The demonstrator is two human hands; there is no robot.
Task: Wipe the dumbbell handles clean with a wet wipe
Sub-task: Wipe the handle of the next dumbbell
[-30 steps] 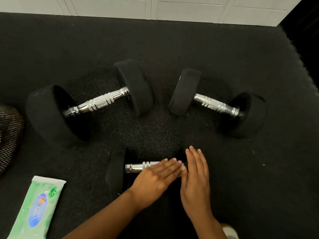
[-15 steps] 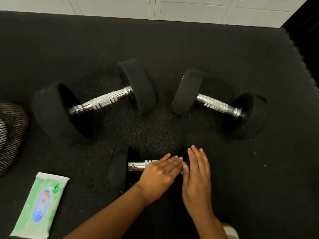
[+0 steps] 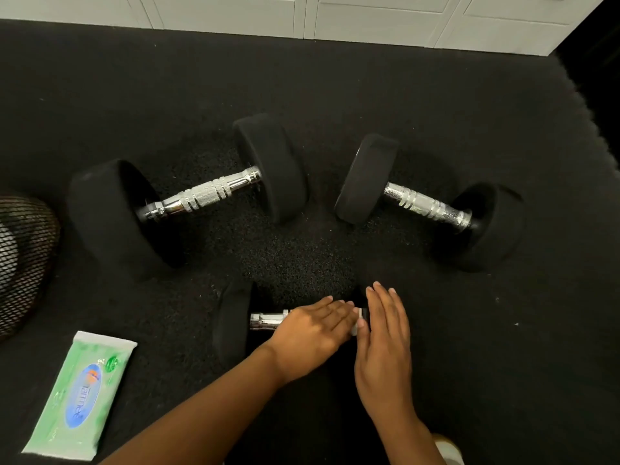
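Three black dumbbells with chrome handles lie on a black rubber floor. The small near dumbbell (image 3: 266,320) lies crosswise in front of me. My left hand (image 3: 312,333) rests flat over its handle, fingers straight. My right hand (image 3: 385,344) lies flat beside it, covering the dumbbell's right end. A small pale patch shows between the two hands; I cannot tell what it is. The large dumbbell (image 3: 201,196) lies at the left, a second one (image 3: 426,204) at the right. A green pack of wet wipes (image 3: 80,397) lies at the lower left, apart from both hands.
A dark mesh object (image 3: 23,256) sits at the left edge. White cabinet fronts (image 3: 369,21) run along the far side of the floor mat (image 3: 302,78). A pale shoe tip (image 3: 449,451) shows at the bottom right.
The view has shifted a little, so everything sits slightly lower and further right. Both hands stay flat on the near dumbbell, almost unmoved.
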